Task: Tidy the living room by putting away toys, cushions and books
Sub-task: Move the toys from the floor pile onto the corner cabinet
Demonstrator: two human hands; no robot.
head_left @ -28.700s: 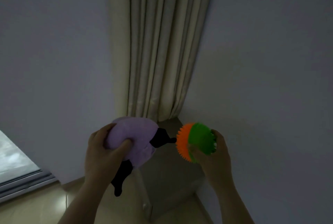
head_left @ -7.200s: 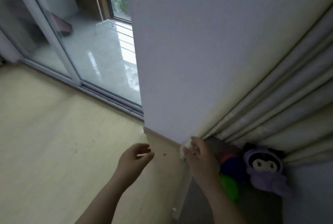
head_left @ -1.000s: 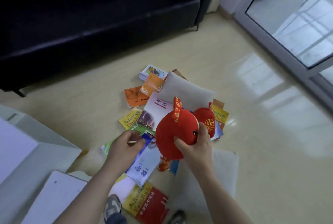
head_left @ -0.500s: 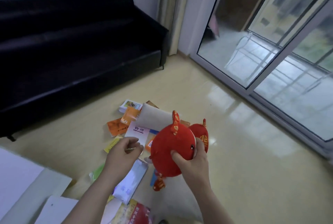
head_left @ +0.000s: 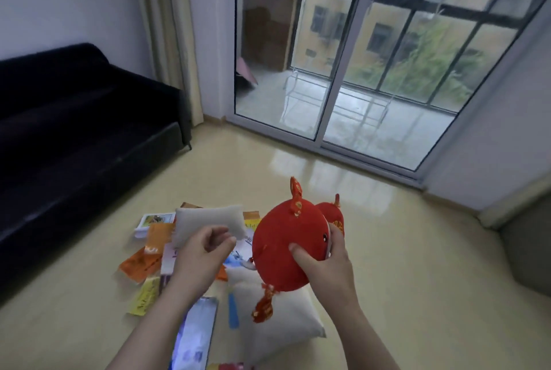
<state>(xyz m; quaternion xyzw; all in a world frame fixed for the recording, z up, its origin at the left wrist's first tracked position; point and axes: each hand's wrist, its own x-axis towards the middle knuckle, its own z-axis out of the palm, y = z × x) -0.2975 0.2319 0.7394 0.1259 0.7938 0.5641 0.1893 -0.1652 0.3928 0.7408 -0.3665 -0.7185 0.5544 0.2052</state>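
Red plush toy (head_left: 284,246) gripped in right hand (head_left: 325,271), lifted higher than second ago; left hand (head_left: 202,253) loosely curled, empty, above books (head_left: 140,264).

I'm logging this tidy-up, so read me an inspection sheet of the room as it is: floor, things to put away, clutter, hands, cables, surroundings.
Surface: glossy beige floor.
Job's things: red plush toy held up; second red plush behind it, support unclear; far cushion and near cushion lying among scattered books.
Clutter: nothing seen.
Hands: right hand grips the red plush toy; left hand curled in front of the far cushion, cannot tell whether it pinches anything.
Cables: nothing seen.
Surroundings: black sofa, curtain, sliding glass door.
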